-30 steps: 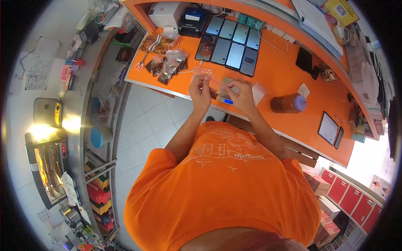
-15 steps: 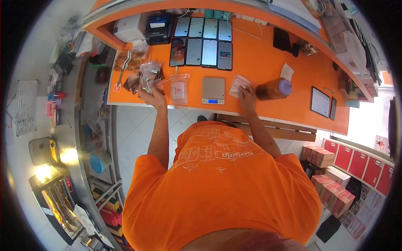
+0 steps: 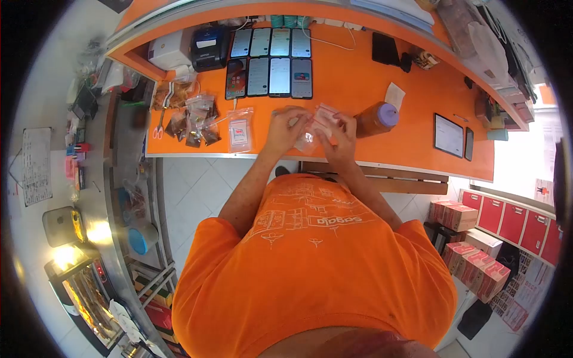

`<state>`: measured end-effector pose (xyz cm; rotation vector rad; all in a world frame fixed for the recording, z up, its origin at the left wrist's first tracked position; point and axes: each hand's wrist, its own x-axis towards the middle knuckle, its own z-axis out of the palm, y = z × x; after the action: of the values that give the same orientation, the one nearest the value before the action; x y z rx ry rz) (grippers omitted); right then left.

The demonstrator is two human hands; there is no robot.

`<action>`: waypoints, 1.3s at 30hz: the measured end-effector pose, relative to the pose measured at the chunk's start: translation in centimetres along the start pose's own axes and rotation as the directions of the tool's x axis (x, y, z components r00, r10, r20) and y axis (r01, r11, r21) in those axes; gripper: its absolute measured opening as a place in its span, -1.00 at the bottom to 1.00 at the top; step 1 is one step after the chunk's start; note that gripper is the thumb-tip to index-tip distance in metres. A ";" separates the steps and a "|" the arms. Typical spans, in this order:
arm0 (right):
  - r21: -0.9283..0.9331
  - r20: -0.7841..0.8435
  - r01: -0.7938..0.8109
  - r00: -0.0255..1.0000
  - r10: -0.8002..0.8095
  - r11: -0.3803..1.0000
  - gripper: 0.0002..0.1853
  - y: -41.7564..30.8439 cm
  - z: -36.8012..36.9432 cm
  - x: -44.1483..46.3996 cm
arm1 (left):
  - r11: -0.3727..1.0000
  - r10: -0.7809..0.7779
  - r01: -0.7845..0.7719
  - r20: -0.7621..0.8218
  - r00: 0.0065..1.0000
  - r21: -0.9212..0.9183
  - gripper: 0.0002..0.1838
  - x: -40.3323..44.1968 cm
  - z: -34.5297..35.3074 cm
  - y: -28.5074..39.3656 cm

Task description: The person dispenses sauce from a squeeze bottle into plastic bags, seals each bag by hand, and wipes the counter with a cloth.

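Note:
Over the front of the orange table, both hands meet at a clear zip bag (image 3: 308, 142) with pinkish-red edging at its top. My left hand (image 3: 283, 130) has its fingers bent and closed on the bag's left edge. From the other side, my right hand (image 3: 340, 142) pinches the bag, with more clear plastic (image 3: 325, 114) rising between the hands. The scale is hidden behind my hands and the plastic. Left of my left hand lies a zip bag with a white printed label (image 3: 240, 132). Farther left is a pile of small filled bags (image 3: 200, 119).
Several phones (image 3: 258, 77) lie in two rows at the back, beside a black printer (image 3: 209, 49). A brown bottle with a lilac lid (image 3: 369, 121) lies close to my right hand. Scissors (image 3: 159, 128) are at the left; a tablet (image 3: 448, 135) is at the right.
My left hand has left the pile of small bags and moved right. My right hand has shifted slightly left, and both now hold the clear bag over the scale's place.

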<state>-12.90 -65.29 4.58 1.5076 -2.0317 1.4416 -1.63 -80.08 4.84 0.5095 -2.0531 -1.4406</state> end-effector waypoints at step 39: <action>-0.020 0.507 -0.319 0.814 0.285 0.947 -0.76 1.7 -10.6 0.7 | 0.944 -0.085 0.082 -0.004 0.996 0.320 -0.80 -2.8 9.2 5.9</action>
<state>-18.31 -57.27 9.30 1.8038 -2.6617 1.3230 -5.32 -69.72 7.34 0.7292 -2.3126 -1.1585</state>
